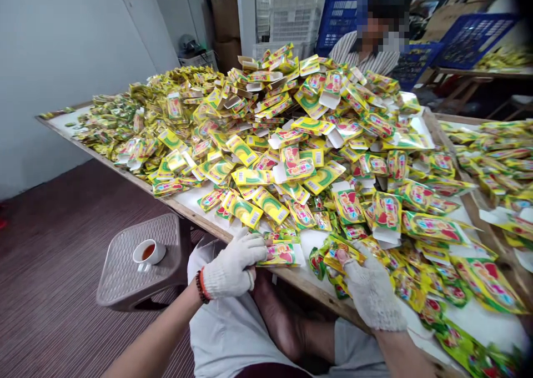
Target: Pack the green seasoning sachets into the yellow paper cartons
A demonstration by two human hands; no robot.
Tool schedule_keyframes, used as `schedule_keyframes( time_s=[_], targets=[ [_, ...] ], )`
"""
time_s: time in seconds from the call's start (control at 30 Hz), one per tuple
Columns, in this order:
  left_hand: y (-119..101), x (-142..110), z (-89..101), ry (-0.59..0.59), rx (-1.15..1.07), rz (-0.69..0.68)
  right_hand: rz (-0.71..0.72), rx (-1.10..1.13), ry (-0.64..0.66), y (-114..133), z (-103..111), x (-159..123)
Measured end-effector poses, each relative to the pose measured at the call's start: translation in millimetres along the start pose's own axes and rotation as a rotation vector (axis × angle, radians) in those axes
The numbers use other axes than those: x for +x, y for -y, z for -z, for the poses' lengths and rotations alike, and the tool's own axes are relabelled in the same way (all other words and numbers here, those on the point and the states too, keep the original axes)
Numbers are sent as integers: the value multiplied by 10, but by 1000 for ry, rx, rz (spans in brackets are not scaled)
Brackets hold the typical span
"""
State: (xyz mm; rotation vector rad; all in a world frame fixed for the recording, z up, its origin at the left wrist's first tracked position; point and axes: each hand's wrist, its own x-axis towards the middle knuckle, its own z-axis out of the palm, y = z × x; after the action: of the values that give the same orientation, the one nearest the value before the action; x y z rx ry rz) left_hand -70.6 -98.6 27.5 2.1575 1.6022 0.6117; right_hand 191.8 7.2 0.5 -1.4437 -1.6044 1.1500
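Observation:
My left hand [233,267], in a white knit glove, is closed on a small yellow-green carton [280,254] at the near edge of the table [300,281]. My right hand [368,286], also gloved with bare fingertips, pinches a shiny yellow-green sachet [333,253] just to the right of the carton. A big heap of flat and folded cartons [287,122] covers the table's middle. Loose sachets [433,228] lie spread on the right, and more sachets [137,117] pile up on the far left.
A brown plastic stool [129,278] stands at my left with a white cup of dark drink [149,252] on it. Across the table sits another person in a striped shirt [366,56]. Blue crates [470,39] and white crates [287,11] stack behind.

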Motion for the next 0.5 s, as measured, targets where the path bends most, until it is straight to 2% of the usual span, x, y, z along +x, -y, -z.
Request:
schedule_keyframes(
  time_s=[0.1,0.17,0.27,0.37,0.43,0.5],
  targets=[
    [-82,76,-41,-98,63,40,-115,34,61,-16,-30,-22],
    [-157,167,-125,-128,152,127,-120,15,26,-6,-96,-20],
    [-249,292,-297,-60,266,278,-30,-35,-52,31,-222,3],
    [-272,312,-420,-56,254,325,119,-111,-132,56,-320,27],
    [-265,279,-454,-89,217,310,164,-137,-106,53,-351,28],
    [-263,247,-466,-118,181,296,204,-169,-21,37,-355,14]
  ],
)
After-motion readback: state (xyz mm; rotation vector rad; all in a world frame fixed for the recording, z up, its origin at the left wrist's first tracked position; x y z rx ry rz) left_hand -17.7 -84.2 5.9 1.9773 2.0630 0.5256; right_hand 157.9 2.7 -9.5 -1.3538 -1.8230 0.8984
